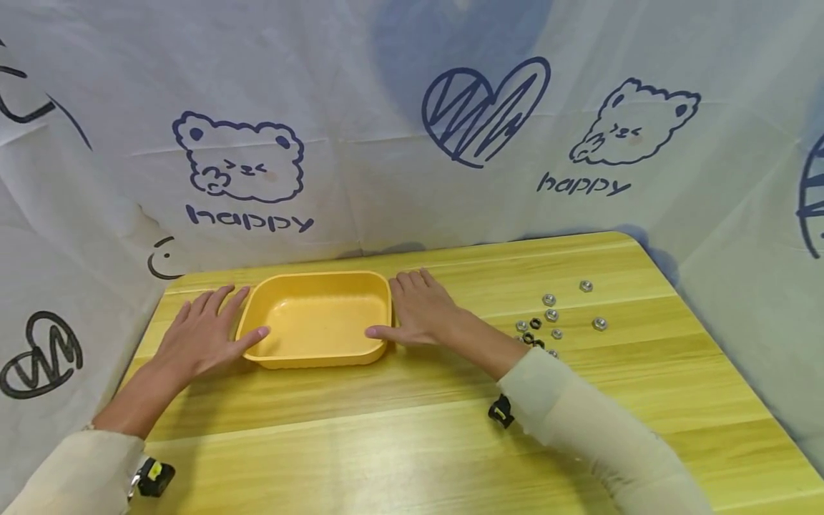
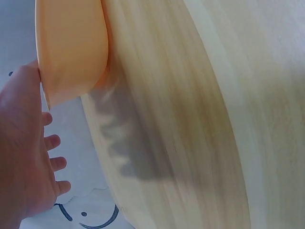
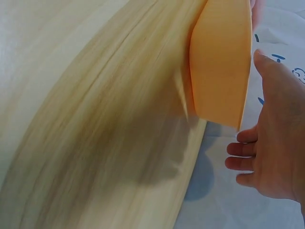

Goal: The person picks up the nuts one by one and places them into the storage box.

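Note:
A yellow-orange plastic tray (image 1: 315, 322) with rounded corners sits near the back left of the wooden table; nothing lies in it. At its left end is my left hand (image 1: 204, 336), fingers spread and fairly straight outside the wall, thumb across the rim. My right hand (image 1: 421, 311) flanks the other end, its fingers extended along the outside and its thumb over the rim. In the left wrist view, the thumb meets the edge of the tray (image 2: 74, 47). The right wrist view shows the thumb close beside the rim of the tray (image 3: 219, 67), fingers stretched out below.
Several silver hex nuts (image 1: 551, 315) and a few black nuts (image 1: 536, 323) lie scattered right of my right forearm, which overlaps some of them. A white cloth (image 1: 360, 143) with blue drawings hangs behind the table (image 1: 399, 436). Black wrist cameras (image 1: 156, 477) hang under both sleeves.

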`<state>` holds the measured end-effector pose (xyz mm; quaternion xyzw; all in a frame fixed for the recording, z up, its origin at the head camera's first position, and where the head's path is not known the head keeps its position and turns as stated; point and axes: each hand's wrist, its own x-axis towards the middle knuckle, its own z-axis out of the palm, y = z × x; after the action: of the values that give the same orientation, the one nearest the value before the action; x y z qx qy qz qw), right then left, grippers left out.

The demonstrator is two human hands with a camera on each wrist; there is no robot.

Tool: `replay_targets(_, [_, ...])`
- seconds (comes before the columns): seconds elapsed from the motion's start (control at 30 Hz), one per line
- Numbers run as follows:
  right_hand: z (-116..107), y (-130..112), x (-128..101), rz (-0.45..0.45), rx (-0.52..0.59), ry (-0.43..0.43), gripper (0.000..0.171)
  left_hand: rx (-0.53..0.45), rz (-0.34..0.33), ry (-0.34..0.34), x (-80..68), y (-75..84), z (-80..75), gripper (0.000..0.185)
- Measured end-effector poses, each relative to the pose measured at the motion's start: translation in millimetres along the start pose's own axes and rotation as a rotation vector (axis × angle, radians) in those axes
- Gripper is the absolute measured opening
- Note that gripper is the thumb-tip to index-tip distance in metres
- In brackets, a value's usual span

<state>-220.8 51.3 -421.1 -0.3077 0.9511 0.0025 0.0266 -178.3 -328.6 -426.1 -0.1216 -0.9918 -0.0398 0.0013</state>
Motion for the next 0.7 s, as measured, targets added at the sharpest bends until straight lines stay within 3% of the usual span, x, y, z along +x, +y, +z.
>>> replay_targets(0.47, [8, -5, 3, 0.055, 0.022, -0.074, 0.096, -0.058, 0.08, 0.019, 7.2, -2.0, 10.7, 0.072])
replay_targets(0.7, [12, -9, 4, 0.059, -0.006, -0.084, 0.078, -0.075, 0.127, 0.026, 7.6, -3.9, 14.0, 0.063])
